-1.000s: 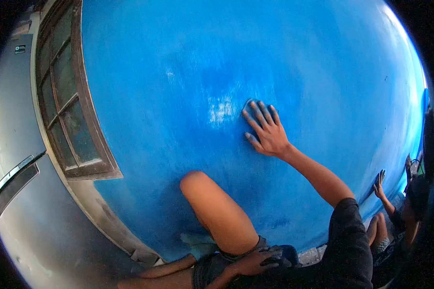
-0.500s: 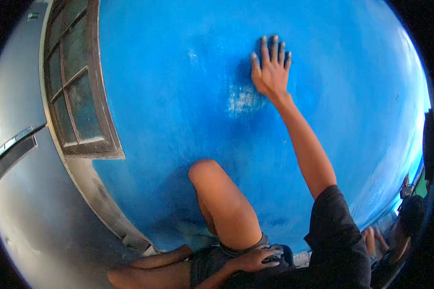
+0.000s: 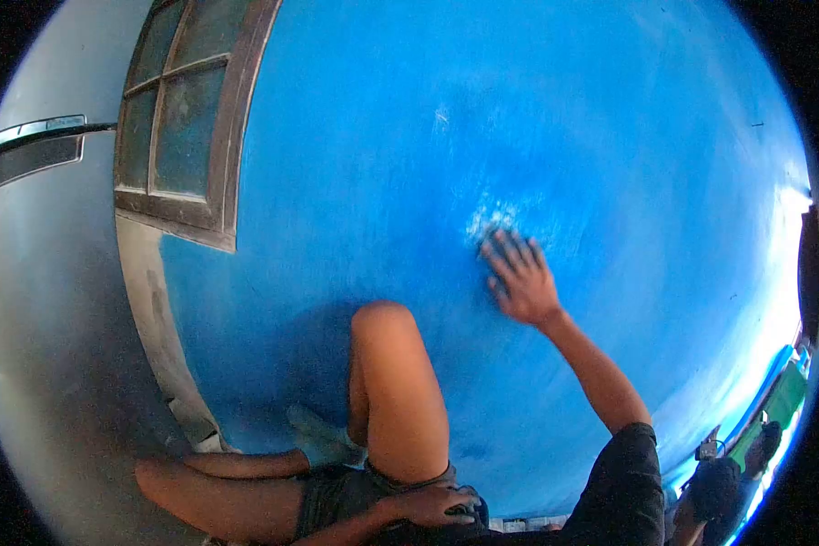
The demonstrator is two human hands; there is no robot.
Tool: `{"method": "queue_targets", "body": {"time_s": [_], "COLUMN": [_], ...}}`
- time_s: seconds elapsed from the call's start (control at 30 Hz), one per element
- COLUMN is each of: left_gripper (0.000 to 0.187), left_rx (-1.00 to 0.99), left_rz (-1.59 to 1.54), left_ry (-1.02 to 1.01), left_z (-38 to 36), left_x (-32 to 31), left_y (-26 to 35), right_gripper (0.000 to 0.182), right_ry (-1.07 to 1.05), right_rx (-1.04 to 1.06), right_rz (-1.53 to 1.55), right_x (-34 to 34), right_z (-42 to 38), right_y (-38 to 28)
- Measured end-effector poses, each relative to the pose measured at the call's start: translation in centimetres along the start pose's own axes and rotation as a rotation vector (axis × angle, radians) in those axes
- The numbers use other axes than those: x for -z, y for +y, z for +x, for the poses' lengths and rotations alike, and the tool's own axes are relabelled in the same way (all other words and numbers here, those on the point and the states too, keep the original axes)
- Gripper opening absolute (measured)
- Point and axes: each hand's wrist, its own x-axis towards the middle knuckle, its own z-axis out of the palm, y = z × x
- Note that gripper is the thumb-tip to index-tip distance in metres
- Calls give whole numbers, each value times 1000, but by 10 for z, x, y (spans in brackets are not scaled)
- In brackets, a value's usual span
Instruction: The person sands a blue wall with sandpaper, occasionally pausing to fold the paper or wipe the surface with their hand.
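Note:
My right hand (image 3: 522, 284) lies with its fingers outstretched against the blue wall (image 3: 364, 182). Its fingertips are right at the lower edge of a pale, worn patch (image 3: 493, 218). A dark edge shows along the fingers; I cannot tell whether it is shadow or something thin under the palm. Down at my lap, my left hand (image 3: 435, 506) rests on the dark shorts (image 3: 332, 499), fingers extended and holding nothing visible. One bent knee (image 3: 387, 328) rises in front of the wall, while the other leg (image 3: 227, 496) is folded to the left.
A wooden-framed window (image 3: 191, 118) is set in the wall at upper left. Beside it stands a smooth grey panel (image 3: 55, 300) with a dark strip (image 3: 36, 164). Another person (image 3: 714, 496) is at the lower right, near something green (image 3: 785, 391).
My right hand has moved down the wall, from above and right of the worn patch to its lower edge. The view has shifted; my left hand still rests on my lap.

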Motion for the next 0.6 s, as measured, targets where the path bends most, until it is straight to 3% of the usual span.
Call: {"method": "queue_targets", "body": {"time_s": [0.07,0.13,0.2,0.23,0.3,0.4,0.47,0.6], "left_gripper": [61,61,62,61,59,57,57,59], "left_rx": [95,75,53,44,30,209,-34,20], "left_rz": [-66,-65,-51,16,88,167,-37,-214], "left_ry": [-87,-71,-47,-48,-41,-211,-25,-81], "left_z": [2,2,1,2,5,2,-2,1], "left_x": [-1,-1,3,1,8,20,5,14], "left_y": [-4,-2,-4,-6,0,14,-3,8], "right_gripper": [59,58,58,58,58,60,65,74], "right_ry": [119,194,377,384,533,539,540,621], "right_rx": [-165,-260,-554,-551,-886,-1061,-1194,-1364], "right_rz": [-47,-79,-79,-83,-32,-20,19,63], "right_x": [13,15,6,0,-16,-29,-31,-30], "right_z": [11,6,2,-1,-17,-20,-10,35], "right_y": [27,45,59,58,49,32,27,32]}}
